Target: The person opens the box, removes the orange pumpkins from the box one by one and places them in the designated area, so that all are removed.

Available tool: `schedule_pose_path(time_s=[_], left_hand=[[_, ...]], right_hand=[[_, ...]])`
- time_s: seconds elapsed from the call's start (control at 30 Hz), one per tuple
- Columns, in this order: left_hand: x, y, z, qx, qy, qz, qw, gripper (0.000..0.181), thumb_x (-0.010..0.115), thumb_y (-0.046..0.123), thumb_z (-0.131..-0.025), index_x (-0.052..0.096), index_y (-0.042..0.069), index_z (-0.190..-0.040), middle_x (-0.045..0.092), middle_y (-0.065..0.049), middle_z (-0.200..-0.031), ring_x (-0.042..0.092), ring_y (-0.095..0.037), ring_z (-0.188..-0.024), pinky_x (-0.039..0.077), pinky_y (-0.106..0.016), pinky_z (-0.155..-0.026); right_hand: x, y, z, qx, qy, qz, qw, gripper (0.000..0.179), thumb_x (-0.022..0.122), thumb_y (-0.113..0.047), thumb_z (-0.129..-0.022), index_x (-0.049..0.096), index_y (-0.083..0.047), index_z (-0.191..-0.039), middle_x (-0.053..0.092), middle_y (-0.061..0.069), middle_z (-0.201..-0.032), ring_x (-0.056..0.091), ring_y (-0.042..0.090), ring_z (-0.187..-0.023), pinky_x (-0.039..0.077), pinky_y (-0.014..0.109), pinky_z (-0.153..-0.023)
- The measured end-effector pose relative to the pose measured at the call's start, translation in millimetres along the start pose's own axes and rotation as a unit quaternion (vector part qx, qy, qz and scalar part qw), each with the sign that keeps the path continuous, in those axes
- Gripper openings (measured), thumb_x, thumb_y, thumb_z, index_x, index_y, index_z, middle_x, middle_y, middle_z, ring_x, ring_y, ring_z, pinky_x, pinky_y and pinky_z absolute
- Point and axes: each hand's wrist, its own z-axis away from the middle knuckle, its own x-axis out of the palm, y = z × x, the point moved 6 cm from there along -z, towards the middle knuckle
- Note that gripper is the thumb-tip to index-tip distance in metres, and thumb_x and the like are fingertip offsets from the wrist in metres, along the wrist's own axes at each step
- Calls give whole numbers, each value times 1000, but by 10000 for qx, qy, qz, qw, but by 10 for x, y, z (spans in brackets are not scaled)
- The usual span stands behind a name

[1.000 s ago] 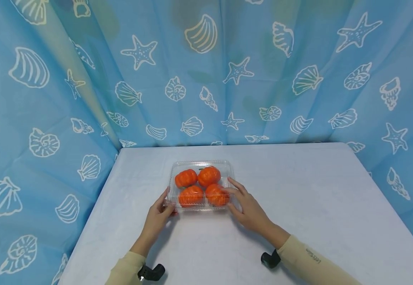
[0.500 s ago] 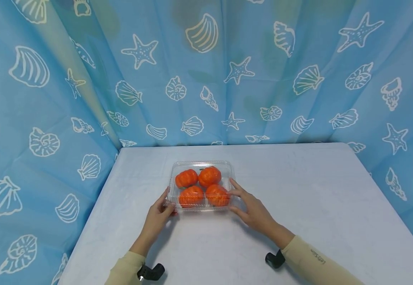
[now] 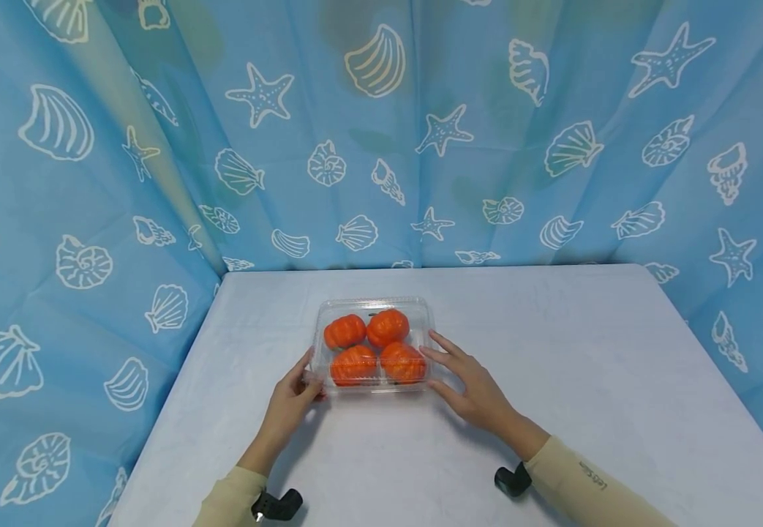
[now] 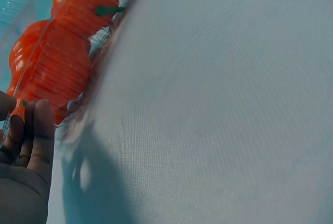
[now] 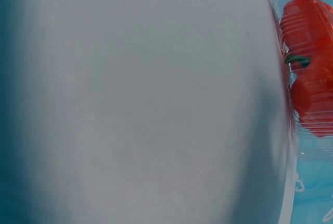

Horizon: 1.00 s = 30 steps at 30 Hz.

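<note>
A clear plastic clamshell box [image 3: 368, 302] with several small orange pumpkins [image 3: 388, 328] inside is on the table, left of centre. Its lid lies over the pumpkins; green stems show on some of them. My left hand [image 3: 288, 401] grips the box's near left corner, thumb in front. In the left wrist view this hand [image 4: 30, 164] has its fingers against the ribbed plastic edge. By the right side of the box, my right hand [image 3: 476, 389] has its fingers spread and extended, the tips at the rim. Whether they touch it, I cannot tell. The right wrist view leaves this hand out.
A white cloth covers the table [image 3: 552, 351]. Behind it and at both sides hangs a blue curtain [image 3: 381, 146] with white shells and starfish. A black wrist camera [image 3: 279, 505] sits on the left wrist, another black camera [image 3: 513, 481] on the right.
My right hand has shifted slightly to the right, its fingers drawing back from over the box's right part to its edge. The left hand keeps its grip and the box has hardly moved.
</note>
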Motion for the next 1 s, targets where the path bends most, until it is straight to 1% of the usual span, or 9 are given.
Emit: schedule_pose_path(time_s=[0.07, 0.2, 0.33, 0.4, 0.47, 0.6, 0.73, 0.9, 1.0], left_hand=[[-4, -1, 2, 0, -13, 0, 10000, 62, 60, 2, -101, 38, 11, -158, 56, -10, -93, 62, -14, -83, 59, -25, -76], [-11, -1, 2, 0, -84, 40, 10000, 63, 61, 4, -101, 37, 11, -159, 58, -13, -96, 64, -14, -84, 59, -25, -77], [-19, -14, 8, -78, -206, 1, 9998, 65, 62, 5, -101, 35, 15, -160, 60, -18, -101, 65, -15, -85, 58, -24, -79], [-23, -14, 11, -82, -279, -34, 9996, 66, 62, 6, -101, 34, 17, -160, 61, -19, -104, 65, -16, -86, 58, -24, -80], [-27, -20, 11, -94, -340, -35, 9994, 67, 62, 6, -101, 34, 18, -161, 61, -19, -105, 65, -16, -87, 58, -24, -80], [-32, -18, 2, -39, -449, 10, 9990, 67, 61, 6, -101, 32, 15, -161, 57, -15, -103, 64, -16, -88, 58, -25, -81], [-33, -13, -7, -7, -542, 64, 9985, 68, 62, 6, -101, 30, 13, -161, 51, -10, -100, 63, -16, -88, 59, -25, -81], [-40, -13, -12, -10, -587, 50, 9983, 70, 63, 6, -100, 30, 11, -161, 51, -10, -99, 64, -16, -87, 59, -26, -80], [-44, -22, -12, -50, -608, 66, 9981, 69, 63, 5, -100, 30, 9, -161, 53, -12, -100, 64, -16, -86, 59, -26, -80]], right_hand=[[-17, -9, -4, -92, -8, 14, 10000, 61, 71, -21, -94, 52, -23, -151, 37, 3, -163, 44, 30, -143, 46, 63, -102], [-49, -7, -31, -229, 20, 140, 9996, 63, 70, -23, -93, 50, -25, -153, 38, 1, -162, 51, 28, -136, 51, 52, -95], [-70, 2, -54, -332, 77, 242, 9991, 63, 71, -23, -92, 51, -24, -152, 41, 2, -161, 63, 20, -111, 52, 43, -88], [-75, 10, -64, -345, 94, 249, 9991, 62, 70, -22, -92, 51, -24, -152, 41, 3, -160, 64, 16, -98, 51, 40, -85], [-82, 12, -75, -337, 93, 215, 9992, 62, 71, -22, -92, 51, -24, -151, 41, 3, -160, 62, 14, -93, 50, 39, -84], [-101, 14, -100, -346, 113, 190, 9992, 62, 71, -22, -92, 52, -23, -151, 42, 3, -159, 62, 11, -93, 49, 43, -87], [-139, 1, -133, -343, 134, 213, 9991, 63, 70, -21, -93, 49, -22, -153, 42, 2, -159, 62, 10, -96, 50, 49, -92], [-173, -18, -176, -294, 49, 214, 9993, 64, 65, -21, -96, 44, -21, -156, 40, 1, -161, 61, 13, -101, 49, 52, -97], [-192, -18, -209, -324, 102, 132, 9993, 64, 63, -18, -96, 43, -20, -156, 41, 1, -160, 60, 16, -100, 50, 52, -94]])
